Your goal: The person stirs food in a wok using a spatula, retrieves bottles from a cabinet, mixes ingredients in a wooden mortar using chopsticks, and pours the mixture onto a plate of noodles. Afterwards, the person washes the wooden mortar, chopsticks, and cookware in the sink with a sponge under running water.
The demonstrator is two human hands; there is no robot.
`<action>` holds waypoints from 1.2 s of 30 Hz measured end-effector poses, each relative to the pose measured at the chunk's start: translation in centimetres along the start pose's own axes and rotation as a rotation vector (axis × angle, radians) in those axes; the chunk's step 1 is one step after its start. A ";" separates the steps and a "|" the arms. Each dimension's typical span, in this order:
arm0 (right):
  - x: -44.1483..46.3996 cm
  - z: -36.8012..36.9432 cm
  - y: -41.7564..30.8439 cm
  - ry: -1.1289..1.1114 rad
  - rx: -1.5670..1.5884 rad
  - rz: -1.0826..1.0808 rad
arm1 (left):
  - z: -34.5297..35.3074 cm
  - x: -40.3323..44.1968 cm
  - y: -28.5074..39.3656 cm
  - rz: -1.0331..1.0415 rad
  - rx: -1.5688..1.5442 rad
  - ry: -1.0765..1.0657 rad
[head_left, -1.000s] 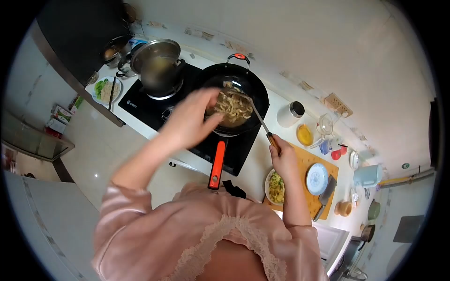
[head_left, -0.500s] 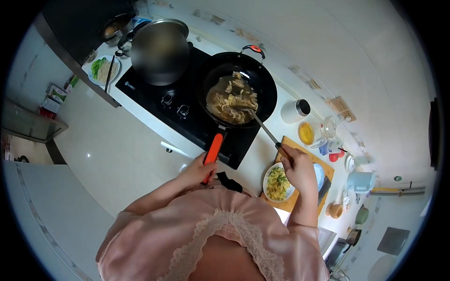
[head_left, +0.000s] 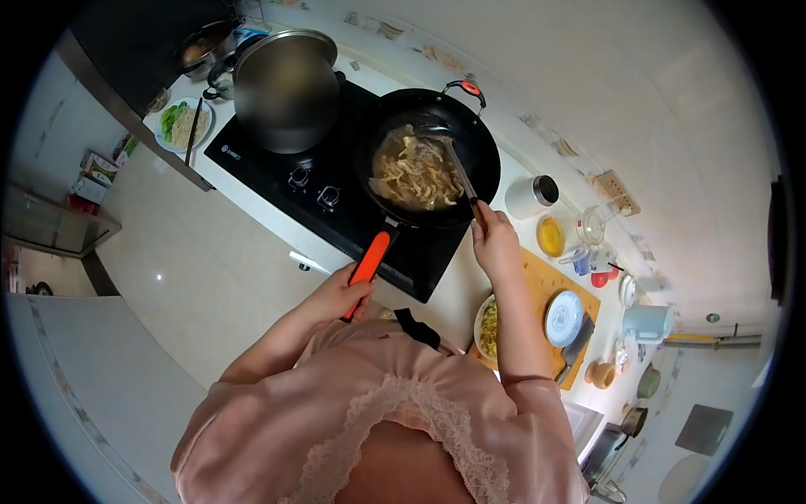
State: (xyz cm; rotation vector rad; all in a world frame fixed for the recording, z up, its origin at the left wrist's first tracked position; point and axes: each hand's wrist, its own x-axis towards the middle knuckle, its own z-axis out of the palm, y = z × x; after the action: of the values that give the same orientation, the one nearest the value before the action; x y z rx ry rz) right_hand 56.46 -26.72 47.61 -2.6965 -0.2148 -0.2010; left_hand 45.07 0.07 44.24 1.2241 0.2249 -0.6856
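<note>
A black wok [head_left: 483, 155] sits on the right side of the induction cooktop [head_left: 277, 181], holding meat strips in brownish liquid [head_left: 420, 172]. My left hand [head_left: 340, 294] is closed around the wok's orange-and-black handle [head_left: 369, 259]. In my right hand [head_left: 497, 242] is the wooden end of a spatula [head_left: 460, 168]. Its metal head lies at the far side of the meat, inside the wok. Below my right forearm, a plate of chopped yellow-and-green food [head_left: 487, 332] is partly hidden by the arm.
A large pot [head_left: 290, 109], blurred inside, occupies the cooktop's left. Noodles and greens fill a plate [head_left: 172, 139] with chopsticks [head_left: 194, 130] beside it. On the cutting board [head_left: 537, 281] lie a blue-white plate [head_left: 563, 317] and a cleaver [head_left: 578, 340]. A white canister [head_left: 525, 200] stands near the wall.
My right hand has moved up and left toward the wok, carrying the spatula head to the far side. The meat is gathered more centrally. The wok handle has shifted slightly left with my left hand.
</note>
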 end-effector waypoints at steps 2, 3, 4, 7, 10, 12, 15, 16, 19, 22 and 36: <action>-0.7 -0.4 0.7 -0.060 0.058 -0.034 | -0.2 -0.1 0.3 -0.002 -0.004 -0.003; -1.2 -0.9 1.0 -0.090 0.086 -0.052 | -0.4 -0.2 0.4 -0.003 -0.006 -0.003; -1.5 -2.0 1.1 -0.090 0.093 -0.074 | -0.6 -0.2 0.4 -0.002 -0.001 -0.009; -2.2 -4.5 0.8 -0.166 0.093 -0.115 | -0.9 -0.1 0.5 -0.012 -0.001 -0.023; -2.4 -5.2 1.1 -0.209 0.143 -0.229 | -1.1 -0.1 0.7 -0.022 -0.023 -0.023; -2.6 -5.9 1.3 -0.221 0.100 -0.249 | -1.1 -0.3 0.9 -0.026 -0.053 -0.029; -3.6 -7.6 0.7 -0.173 0.004 -0.186 | -1.0 -0.3 0.8 -0.028 -0.064 -0.025; -4.0 -8.1 0.4 -0.157 0.012 -0.140 | -1.0 -0.3 0.8 -0.025 -0.057 -0.021; -4.8 -8.4 -0.3 -0.128 0.009 -0.071 | -0.9 -0.3 0.7 -0.022 -0.055 -0.010; -5.4 -7.7 -1.0 -0.086 -0.082 -0.094 | -0.8 -0.4 0.7 -0.020 -0.074 -0.008; -5.6 -7.3 -2.3 -0.058 -0.140 -0.056 | -1.0 -0.2 0.1 -0.001 -0.056 0.008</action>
State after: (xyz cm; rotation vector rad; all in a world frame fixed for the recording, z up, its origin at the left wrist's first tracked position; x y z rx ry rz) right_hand 49.73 -28.42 54.12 -2.8396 -0.3041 -0.1595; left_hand 45.19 1.04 44.09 1.1736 0.2496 -0.6714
